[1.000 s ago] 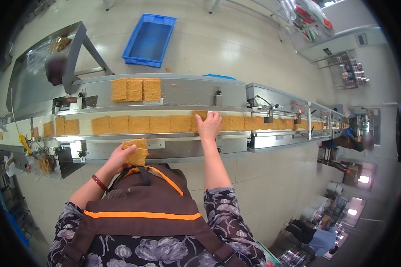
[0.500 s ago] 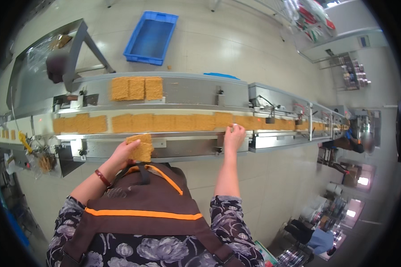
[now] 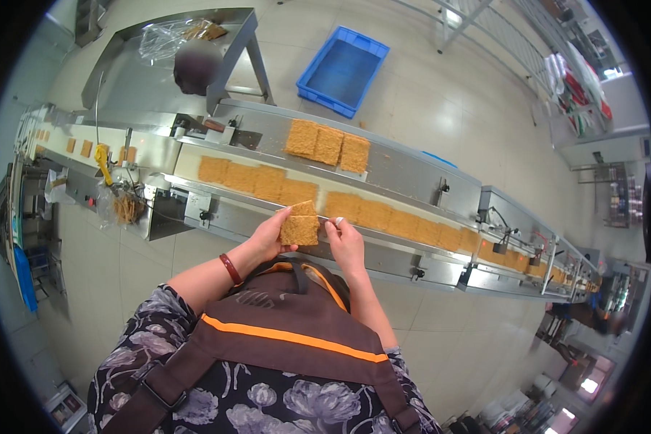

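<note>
Two bare hands meet near the centre, just above the wearer's chest, close to each other but apart. Left hand (image 3: 270,235) is clamped on a small stack of squares (image 3: 299,230), flat and golden-brown like crackers, with a rough, crumbly surface. At least two pieces overlap: one faces up, and another peeks out behind its upper edge, slightly askew. From this stack, the gripping hand sits at nine o'clock, thumb on the near side edge. Right hand (image 3: 346,242) is at three to four o'clock, just beside the stack, its fingers curled and its thumb close to the forefinger; whether it pinches anything cannot be told.

Beyond the hands runs a pale belt (image 3: 188,166), slanting from ten o'clock down to four. More squares lie on it edge to edge in two runs: a short row (image 3: 257,181) at ten to eleven o'clock and a longer row (image 3: 383,215) starting at one to two and stretching towards four. Three squares (image 3: 328,145) rest side by side on a metal ledge (image 3: 405,163) between twelve and one.
</note>
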`<action>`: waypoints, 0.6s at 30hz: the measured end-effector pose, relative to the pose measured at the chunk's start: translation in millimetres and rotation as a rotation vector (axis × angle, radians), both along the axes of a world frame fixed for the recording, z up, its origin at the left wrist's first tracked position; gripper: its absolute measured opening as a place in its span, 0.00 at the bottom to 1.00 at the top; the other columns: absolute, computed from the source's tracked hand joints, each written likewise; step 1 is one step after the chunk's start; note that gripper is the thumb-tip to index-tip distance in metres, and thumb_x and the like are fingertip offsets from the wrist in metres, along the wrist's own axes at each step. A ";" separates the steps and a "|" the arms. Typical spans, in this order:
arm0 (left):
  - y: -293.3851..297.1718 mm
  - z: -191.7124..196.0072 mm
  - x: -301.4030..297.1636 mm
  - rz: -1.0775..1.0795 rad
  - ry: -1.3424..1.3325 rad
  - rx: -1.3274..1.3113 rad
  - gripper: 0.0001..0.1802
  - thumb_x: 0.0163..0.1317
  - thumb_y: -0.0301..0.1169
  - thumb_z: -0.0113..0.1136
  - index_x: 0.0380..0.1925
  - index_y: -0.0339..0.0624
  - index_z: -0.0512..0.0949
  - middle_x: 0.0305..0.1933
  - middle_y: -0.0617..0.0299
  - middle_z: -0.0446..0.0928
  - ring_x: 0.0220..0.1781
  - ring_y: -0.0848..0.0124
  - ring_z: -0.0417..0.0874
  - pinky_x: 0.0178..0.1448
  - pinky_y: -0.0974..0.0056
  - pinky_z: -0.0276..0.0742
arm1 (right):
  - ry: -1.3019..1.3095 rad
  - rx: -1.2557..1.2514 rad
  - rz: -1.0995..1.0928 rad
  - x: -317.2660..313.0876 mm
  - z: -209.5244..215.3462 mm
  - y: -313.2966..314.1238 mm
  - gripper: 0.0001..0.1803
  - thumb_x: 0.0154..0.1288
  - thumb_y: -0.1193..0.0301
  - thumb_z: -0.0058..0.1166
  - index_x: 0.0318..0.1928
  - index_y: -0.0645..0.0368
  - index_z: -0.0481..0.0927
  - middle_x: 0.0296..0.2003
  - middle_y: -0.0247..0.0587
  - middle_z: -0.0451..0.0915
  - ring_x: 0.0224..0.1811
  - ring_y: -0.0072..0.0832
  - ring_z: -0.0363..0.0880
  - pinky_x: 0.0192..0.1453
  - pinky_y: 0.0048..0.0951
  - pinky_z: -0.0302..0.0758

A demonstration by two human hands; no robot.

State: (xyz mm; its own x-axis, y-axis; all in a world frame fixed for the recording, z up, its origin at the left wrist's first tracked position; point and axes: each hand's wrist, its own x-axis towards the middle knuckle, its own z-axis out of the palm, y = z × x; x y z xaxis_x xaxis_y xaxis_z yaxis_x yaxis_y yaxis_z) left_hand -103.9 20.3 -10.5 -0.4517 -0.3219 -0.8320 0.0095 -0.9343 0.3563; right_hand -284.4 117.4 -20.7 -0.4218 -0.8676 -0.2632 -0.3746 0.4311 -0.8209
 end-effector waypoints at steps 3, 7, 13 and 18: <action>-4.1 -3.3 28.6 0.031 -0.020 0.001 0.19 0.70 0.53 0.44 0.52 0.59 0.70 0.47 0.69 0.78 0.44 0.71 0.81 0.32 0.64 0.79 | 0.287 -0.122 0.024 9.2 -7.3 -18.3 0.14 0.63 0.61 0.57 0.42 0.57 0.81 0.34 0.44 0.78 0.37 0.39 0.78 0.41 0.37 0.75; -5.0 -0.5 63.8 0.099 -0.073 0.013 0.19 0.70 0.53 0.42 0.54 0.61 0.68 0.48 0.68 0.78 0.45 0.70 0.81 0.32 0.64 0.79 | 0.601 -0.190 0.077 17.7 -16.5 -60.7 0.14 0.60 0.61 0.59 0.41 0.57 0.81 0.39 0.41 0.74 0.45 0.40 0.73 0.46 0.40 0.72; -4.8 4.2 99.2 0.136 -0.028 0.014 0.19 0.71 0.52 0.41 0.54 0.60 0.68 0.48 0.67 0.78 0.45 0.70 0.81 0.32 0.64 0.78 | 0.778 0.097 -0.096 38.6 -26.8 -93.6 0.18 0.55 0.57 0.64 0.40 0.55 0.79 0.42 0.38 0.73 0.50 0.38 0.71 0.50 0.44 0.70; -12.2 -4.4 111.7 0.139 0.035 0.013 0.20 0.71 0.52 0.40 0.54 0.58 0.68 0.48 0.67 0.78 0.45 0.71 0.81 0.32 0.65 0.78 | 0.365 -0.066 -0.198 26.3 -49.3 -94.7 0.15 0.55 0.65 0.65 0.40 0.55 0.76 0.35 0.41 0.78 0.38 0.41 0.77 0.42 0.42 0.74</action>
State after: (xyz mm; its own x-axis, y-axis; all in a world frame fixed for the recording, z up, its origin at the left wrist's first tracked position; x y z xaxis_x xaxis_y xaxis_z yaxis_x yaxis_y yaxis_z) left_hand 7.8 8.1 -15.0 -0.4324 -0.3723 -0.8212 0.1512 -0.9278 0.3410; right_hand -258.0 22.8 -70.0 -0.6375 -0.7704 -0.0118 -0.5611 0.4747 -0.6781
